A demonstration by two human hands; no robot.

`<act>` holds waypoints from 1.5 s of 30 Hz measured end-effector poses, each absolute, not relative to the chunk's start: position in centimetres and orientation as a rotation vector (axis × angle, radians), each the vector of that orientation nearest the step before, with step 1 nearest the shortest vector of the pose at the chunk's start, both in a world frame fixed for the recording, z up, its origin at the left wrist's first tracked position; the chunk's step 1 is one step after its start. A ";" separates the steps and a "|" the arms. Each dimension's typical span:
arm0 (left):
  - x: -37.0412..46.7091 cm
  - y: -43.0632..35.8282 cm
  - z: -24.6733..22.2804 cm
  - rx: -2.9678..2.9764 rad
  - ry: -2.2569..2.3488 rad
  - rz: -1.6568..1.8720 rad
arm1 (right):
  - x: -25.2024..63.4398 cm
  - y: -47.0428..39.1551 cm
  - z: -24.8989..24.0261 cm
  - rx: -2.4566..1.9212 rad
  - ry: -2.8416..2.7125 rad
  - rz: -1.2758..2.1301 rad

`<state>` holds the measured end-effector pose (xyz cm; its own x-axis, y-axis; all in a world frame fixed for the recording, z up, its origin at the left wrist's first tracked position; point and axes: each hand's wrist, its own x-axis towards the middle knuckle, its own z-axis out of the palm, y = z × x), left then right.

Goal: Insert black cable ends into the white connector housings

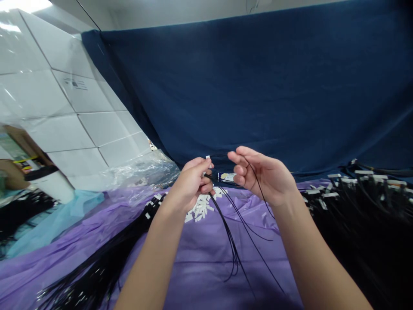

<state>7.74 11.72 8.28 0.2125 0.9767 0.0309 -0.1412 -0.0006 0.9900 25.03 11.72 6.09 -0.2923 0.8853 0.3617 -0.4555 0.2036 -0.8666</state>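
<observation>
Near the middle, my left hand (192, 183) is closed around a few thin black cables (229, 234). A small white connector (208, 159) shows between its thumb and fingertip. The cables' loose ends hang down in front of the purple sheet. To its right, my right hand (266, 176) pinches a single black cable (260, 185) between thumb and fingers, and part of that cable hangs past the palm. The two hands are apart at about the same height. Below and between them lies a pile of small white connectors (200, 209).
A purple sheet (200, 258) covers the table. Bundles of black cables lie at left (106, 254) and right (361, 232), many with white ends. A dark blue cloth (258, 86) hangs behind. Plastic-wrapped white boxes (64, 94) are stacked at left, near a white container (53, 183).
</observation>
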 end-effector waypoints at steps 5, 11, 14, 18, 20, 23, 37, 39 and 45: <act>7.8 11.5 8.4 1.254 0.954 1.086 | 25.0 12.1 6.3 -0.441 -1.128 1.192; 7.9 11.2 8.6 1.296 0.959 1.061 | 26.9 13.8 6.2 -0.381 -0.967 0.912; 7.9 11.1 8.6 1.305 0.954 1.078 | 28.7 13.6 6.6 -0.388 -1.094 0.703; 8.1 11.1 8.4 1.318 0.903 1.105 | 28.8 11.7 7.4 -0.518 -1.214 0.602; 8.1 11.1 8.3 1.340 0.844 1.132 | 27.7 10.6 7.6 -0.601 -1.210 0.598; 8.2 10.8 8.4 1.368 0.778 1.186 | 25.8 9.4 7.8 -0.702 -1.270 0.441; 8.5 9.8 8.7 1.390 0.661 1.156 | 24.7 8.2 8.0 -0.780 -1.404 0.294; 8.5 9.9 8.6 1.392 0.645 1.139 | 24.7 8.0 8.0 -0.800 -1.420 0.274; 8.2 10.1 8.5 1.427 0.622 1.106 | 25.0 7.5 8.5 -0.795 -1.518 0.053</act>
